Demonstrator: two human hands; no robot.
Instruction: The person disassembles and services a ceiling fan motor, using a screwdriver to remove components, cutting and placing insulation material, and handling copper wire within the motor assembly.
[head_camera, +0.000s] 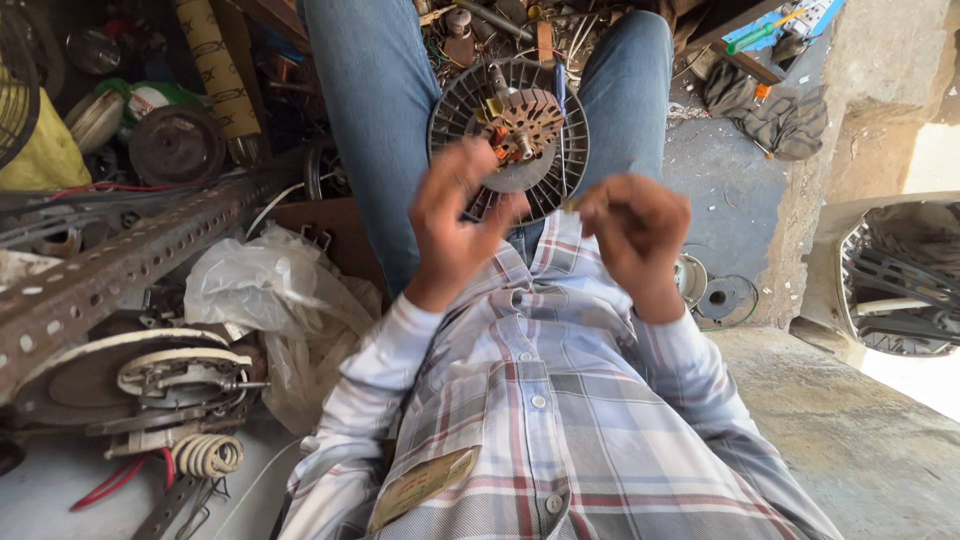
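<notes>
A round grey fan motor (520, 120), with a ribbed plastic guard and a coppery winding core, rests between my knees in blue jeans. A blue-handled tool (560, 95) lies across its right side. My left hand (455, 225) is blurred and grips the motor's lower rim, thumb on the near edge. My right hand (635, 235) is just right of the motor, apart from it. Its fingers are curled and pinch a small yellowish piece (572, 205). I cannot make out what that piece is.
A perforated metal angle bar (120, 260) crosses the left side above another dismantled motor (150, 385) with red wires. Crumpled plastic bags (260, 290) lie beside my left arm. Scrap parts fill the far left, a grey rag (775, 115) and concrete ledge (860, 440) lie right.
</notes>
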